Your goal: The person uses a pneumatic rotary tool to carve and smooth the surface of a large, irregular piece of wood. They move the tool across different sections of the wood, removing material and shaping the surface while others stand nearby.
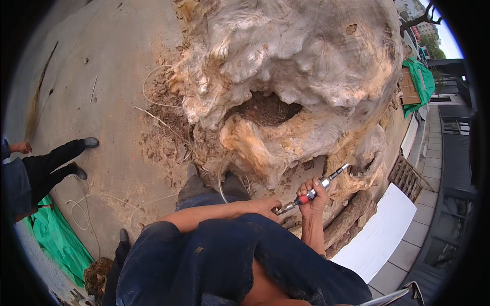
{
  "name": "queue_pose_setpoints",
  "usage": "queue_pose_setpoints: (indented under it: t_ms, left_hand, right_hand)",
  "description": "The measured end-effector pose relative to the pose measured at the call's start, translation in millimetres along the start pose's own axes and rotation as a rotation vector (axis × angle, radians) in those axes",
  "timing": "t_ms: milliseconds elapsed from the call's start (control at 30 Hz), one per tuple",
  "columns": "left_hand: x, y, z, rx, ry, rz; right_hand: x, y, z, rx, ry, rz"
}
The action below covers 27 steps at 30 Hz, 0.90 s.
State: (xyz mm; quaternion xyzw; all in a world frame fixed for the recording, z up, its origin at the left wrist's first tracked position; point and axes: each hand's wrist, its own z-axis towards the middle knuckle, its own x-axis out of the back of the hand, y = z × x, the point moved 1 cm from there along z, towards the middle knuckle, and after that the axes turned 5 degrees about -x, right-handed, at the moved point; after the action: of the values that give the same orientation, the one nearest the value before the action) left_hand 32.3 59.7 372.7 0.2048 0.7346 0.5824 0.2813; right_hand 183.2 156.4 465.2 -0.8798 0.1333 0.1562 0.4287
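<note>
A slim silver air tool (311,195) with a red band lies across my front, its narrow bit pointing up and right toward the wood. My right hand (315,201) is wrapped round its body. The fingers of my left hand (261,208) close on the tool's rear end, where they partly hide the fitting. A clear hose (220,184) curves up behind my left forearm. Just ahead stands a huge pale, gnarled tree stump (301,46) with a deep dark hollow (270,108). The tool's tip is near a smaller hole in its lower right lobe; whether they touch, I cannot tell.
Crumbled earth (163,122) and thin hoses cover the ground left of the stump. At far left a person (46,166) holds a broom (38,97), near a green tarp (61,242). To the right lie a log (352,214), a white board (383,234) and a wooden pallet (406,178).
</note>
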Motion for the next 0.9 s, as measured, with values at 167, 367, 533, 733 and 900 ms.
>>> queue_pose_setpoints:
  t_ms: [167,367,533,733,900]
  left_hand:
    - [16,14,-40,0.011,-0.055,0.13]
    - [23,-14,-73,-0.091,-0.057,0.151]
    - [43,-1,-122,0.159,0.187,-0.182]
    - [66,84,-150,-0.314,0.634,-0.434]
    - [34,211,-151,-1.018,0.569,-0.261]
  right_hand:
    - [-17,9,-18,0.058,0.035,-0.021]
    - [-29,13,-26,0.031,0.0,0.023]
    - [-43,8,-12,0.015,-0.095,0.019]
    - [-58,-15,-1,-0.029,-0.163,-0.02]
    - [-43,-29,5,-0.037,-0.236,-0.04]
